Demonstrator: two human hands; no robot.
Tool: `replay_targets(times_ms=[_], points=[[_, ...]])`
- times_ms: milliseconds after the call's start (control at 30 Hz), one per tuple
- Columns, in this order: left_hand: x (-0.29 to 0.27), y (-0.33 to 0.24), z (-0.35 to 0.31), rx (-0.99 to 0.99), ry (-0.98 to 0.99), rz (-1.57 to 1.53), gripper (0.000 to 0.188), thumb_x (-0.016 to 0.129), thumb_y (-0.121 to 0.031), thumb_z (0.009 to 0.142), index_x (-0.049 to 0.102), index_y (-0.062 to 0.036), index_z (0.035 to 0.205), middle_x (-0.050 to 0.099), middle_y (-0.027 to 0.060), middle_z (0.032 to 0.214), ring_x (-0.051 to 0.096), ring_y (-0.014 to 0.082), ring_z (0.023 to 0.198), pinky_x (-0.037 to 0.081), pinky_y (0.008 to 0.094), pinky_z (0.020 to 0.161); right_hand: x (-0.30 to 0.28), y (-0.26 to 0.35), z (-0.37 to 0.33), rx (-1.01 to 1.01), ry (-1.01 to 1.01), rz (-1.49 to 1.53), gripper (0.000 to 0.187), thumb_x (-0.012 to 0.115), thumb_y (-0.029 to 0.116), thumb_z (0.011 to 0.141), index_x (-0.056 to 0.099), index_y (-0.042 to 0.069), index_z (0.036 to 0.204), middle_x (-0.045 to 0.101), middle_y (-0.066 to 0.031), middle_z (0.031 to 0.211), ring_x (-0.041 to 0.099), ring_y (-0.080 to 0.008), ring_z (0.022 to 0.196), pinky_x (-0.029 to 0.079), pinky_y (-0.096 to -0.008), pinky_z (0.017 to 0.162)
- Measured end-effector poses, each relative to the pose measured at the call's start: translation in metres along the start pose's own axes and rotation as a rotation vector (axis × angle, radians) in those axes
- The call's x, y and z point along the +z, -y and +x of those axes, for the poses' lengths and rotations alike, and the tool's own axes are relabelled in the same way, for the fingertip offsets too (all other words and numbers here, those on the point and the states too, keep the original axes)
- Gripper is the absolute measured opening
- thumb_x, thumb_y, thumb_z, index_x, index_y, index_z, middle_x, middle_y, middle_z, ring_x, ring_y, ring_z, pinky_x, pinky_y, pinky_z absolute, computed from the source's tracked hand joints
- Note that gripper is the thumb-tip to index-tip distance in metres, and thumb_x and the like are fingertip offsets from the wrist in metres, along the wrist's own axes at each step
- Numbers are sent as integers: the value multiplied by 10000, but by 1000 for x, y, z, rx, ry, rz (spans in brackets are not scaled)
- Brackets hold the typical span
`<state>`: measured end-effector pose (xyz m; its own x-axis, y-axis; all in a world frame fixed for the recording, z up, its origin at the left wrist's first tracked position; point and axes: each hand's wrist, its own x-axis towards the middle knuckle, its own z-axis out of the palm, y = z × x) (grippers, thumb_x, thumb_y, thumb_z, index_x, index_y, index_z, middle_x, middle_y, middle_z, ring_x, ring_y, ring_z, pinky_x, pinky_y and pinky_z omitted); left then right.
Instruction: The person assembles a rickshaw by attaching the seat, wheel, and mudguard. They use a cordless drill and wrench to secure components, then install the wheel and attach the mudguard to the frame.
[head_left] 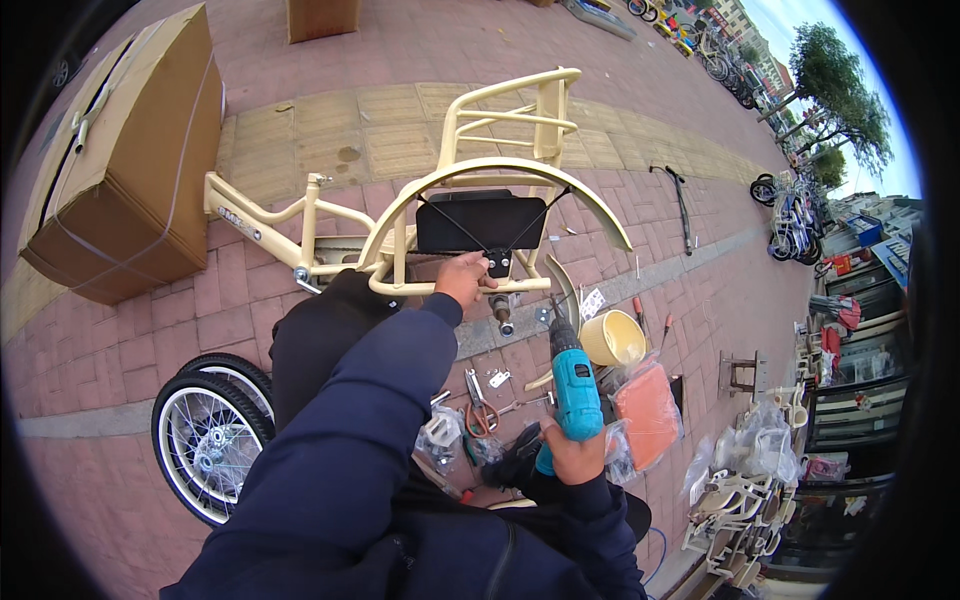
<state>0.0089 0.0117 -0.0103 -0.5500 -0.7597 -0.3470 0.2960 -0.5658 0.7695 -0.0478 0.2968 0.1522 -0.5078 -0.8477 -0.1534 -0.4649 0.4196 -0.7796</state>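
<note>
A cream tricycle frame (330,215) rests on the paving in front of me, with a curved cream fender (510,163) arching over its rear part. Below the fender, a black panel (480,222) and thin black stays meet at a black bracket (499,263) with bright screw heads. My left hand (463,280) is at this bracket, fingertips pinched together; whatever they hold is too small to make out. In my right hand (575,455) is a teal cordless drill (575,388), gripped by its handle. Its bit points up toward the frame's lower tube, apart from the bracket.
Two spoked wheels (212,440) lie at lower left, below a large cardboard box (150,160). Near the drill are a cream bucket (612,338), an orange wrapped pad (648,400) and orange-handled scissors (481,415). Cream parts (735,510) pile up at right; a black bar (682,205) lies beyond.
</note>
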Motion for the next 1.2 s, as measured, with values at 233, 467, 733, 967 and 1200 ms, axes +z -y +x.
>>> replay_targets(times_ms=[233, 467, 733, 967, 1200], points=[[0, 2, -1, 5, -15, 50, 506, 533, -169, 965, 430, 105, 1379, 657, 128, 1012, 673, 141, 682, 424, 245, 427, 40, 26, 30, -174, 34, 55, 164, 611, 13, 830, 623, -39, 985, 632, -70, 747, 635, -155, 610, 508, -294, 593], [2, 2, -5, 13, -34, 36, 483, 546, -160, 960, 458, 104, 1355, 673, 112, 929, 674, 136, 688, 436, 239, 443, 51, 32, 40, -79, 19, 27, 141, 620, 49, 815, 629, -47, 918, 645, -91, 703, 648, -186, 596, 510, -304, 578], [2, 1, -6, 15, -32, 106, 461, 538, -163, 961, 485, 93, 1341, 677, 99, 914, 678, 136, 698, 447, 250, 452, 55, 17, 45, -232, 18, 46, 159, 614, 40, 797, 619, -58, 922, 639, -97, 704, 636, -174, 592, 503, -306, 571], [0, 4, -7, 40, -24, 148, 470, 544, -181, 953, 494, 93, 1332, 675, 102, 906, 676, 139, 706, 455, 251, 459, 56, 39, 47, -123, 11, 41, 145, 622, 54, 798, 624, -34, 913, 642, -95, 725, 637, -169, 601, 507, -317, 583], [0, 9, -8, 33, -49, 133, 460, 543, -188, 949, 514, 81, 1321, 690, 113, 847, 668, 134, 687, 455, 260, 459, 55, 57, 44, -25, 80, -97, 63, 630, 88, 796, 643, 31, 820, 670, -101, 802, 665, -238, 693, 506, -351, 603]])
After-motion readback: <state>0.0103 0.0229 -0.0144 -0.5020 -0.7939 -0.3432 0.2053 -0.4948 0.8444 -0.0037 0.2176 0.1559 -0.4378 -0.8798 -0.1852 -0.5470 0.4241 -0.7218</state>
